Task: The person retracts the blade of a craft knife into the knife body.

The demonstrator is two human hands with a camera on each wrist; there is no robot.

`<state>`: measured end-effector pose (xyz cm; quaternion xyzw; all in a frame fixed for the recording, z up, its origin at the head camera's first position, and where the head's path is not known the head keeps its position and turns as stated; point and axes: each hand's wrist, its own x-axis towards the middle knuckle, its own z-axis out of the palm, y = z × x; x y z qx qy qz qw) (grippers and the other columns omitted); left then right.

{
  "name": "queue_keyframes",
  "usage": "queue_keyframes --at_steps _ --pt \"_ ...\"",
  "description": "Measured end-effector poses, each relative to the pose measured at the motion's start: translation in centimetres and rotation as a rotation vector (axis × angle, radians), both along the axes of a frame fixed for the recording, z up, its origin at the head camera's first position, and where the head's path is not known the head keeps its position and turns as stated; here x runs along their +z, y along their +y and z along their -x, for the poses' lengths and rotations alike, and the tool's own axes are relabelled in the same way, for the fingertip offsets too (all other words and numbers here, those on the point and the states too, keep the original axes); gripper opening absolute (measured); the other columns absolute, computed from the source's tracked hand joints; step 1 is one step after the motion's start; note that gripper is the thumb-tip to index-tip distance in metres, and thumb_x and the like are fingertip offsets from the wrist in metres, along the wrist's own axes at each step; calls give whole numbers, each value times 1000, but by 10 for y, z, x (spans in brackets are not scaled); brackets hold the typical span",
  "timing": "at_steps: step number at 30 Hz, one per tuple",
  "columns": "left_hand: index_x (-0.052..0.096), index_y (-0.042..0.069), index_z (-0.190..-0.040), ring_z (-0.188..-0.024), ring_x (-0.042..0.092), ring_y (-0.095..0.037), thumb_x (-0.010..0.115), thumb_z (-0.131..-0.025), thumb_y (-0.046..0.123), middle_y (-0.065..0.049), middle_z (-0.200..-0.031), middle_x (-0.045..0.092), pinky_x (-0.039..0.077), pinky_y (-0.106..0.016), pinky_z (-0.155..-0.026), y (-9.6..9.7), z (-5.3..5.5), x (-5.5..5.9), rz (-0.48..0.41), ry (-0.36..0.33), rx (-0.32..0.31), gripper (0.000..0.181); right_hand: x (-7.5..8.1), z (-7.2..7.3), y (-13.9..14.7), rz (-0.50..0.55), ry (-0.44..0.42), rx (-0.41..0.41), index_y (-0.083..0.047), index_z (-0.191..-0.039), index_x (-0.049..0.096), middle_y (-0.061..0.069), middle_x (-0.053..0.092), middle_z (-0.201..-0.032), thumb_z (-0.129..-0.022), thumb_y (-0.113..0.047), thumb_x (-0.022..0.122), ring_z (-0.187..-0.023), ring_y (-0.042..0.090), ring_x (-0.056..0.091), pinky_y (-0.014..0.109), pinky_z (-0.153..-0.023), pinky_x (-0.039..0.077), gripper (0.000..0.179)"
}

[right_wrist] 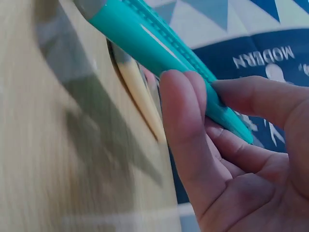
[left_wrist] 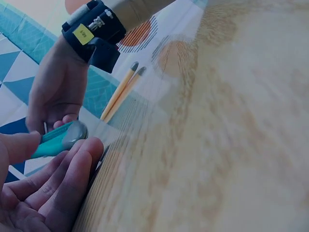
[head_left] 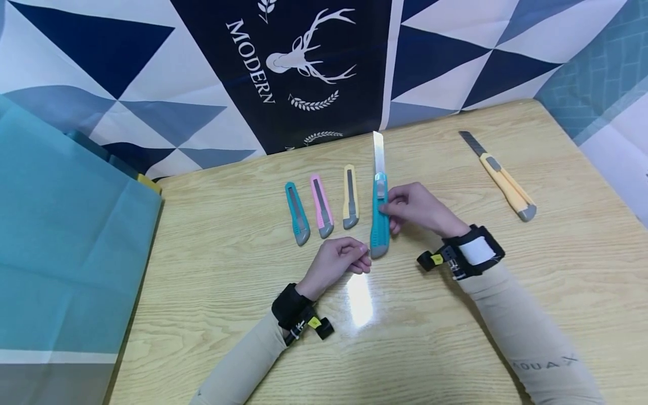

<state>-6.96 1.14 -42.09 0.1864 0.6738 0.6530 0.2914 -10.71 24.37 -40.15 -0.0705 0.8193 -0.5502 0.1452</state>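
My right hand (head_left: 417, 208) pinches a large teal utility knife (head_left: 379, 225) by the side of its handle, thumb on top, with a long blade out toward the wall. In the right wrist view, the thumb and fingers hold the teal handle (right_wrist: 140, 43) above the table. Beside the knife's grey end is my left hand (head_left: 341, 259), fingers loosely bent and seemingly holding nothing. The left wrist view shows that grey end (left_wrist: 75, 134) near the left fingertips; whether they touch is unclear. Left of it lie three small utility knives: teal (head_left: 297, 214), pink (head_left: 322, 205) and yellow (head_left: 350, 197).
A large yellow utility knife (head_left: 508, 183), blade out, lies at the right on the wooden table (head_left: 202, 281). Patterned cloth with a deer head (head_left: 293, 59) hangs behind the back edge. A teal covered block (head_left: 66, 225) stands along the left side.
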Motion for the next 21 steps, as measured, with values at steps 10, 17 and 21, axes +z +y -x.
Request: queue_keyframes --at_steps 10,17,21 --pt "58 -9 -102 -77 64 -35 56 -92 4 -30 -89 65 59 -44 -69 -1 0 -2 9 22 6 16 -2 -6 -25 68 16 78 6 -88 57 18 64 -68 -90 -8 59 -57 29 63 35 -54 59 14" --pt "55 -12 -104 -78 64 -35 60 -89 1 -32 -89 64 58 -45 -72 -3 2 -3 9 25 -35 20 -1 -5 -21 57 30 50 6 -99 53 19 63 -73 -89 -3 57 -58 30 63 42 -55 59 15" --pt "55 -12 -105 -80 64 -35 60 -88 0 -31 -90 64 58 -46 -73 -4 3 -3 -1 14 -37 20 -1 -4 -21 39 87 37 4 -98 56 18 62 -72 -91 -9 57 -59 31 61 43 -53 58 15"
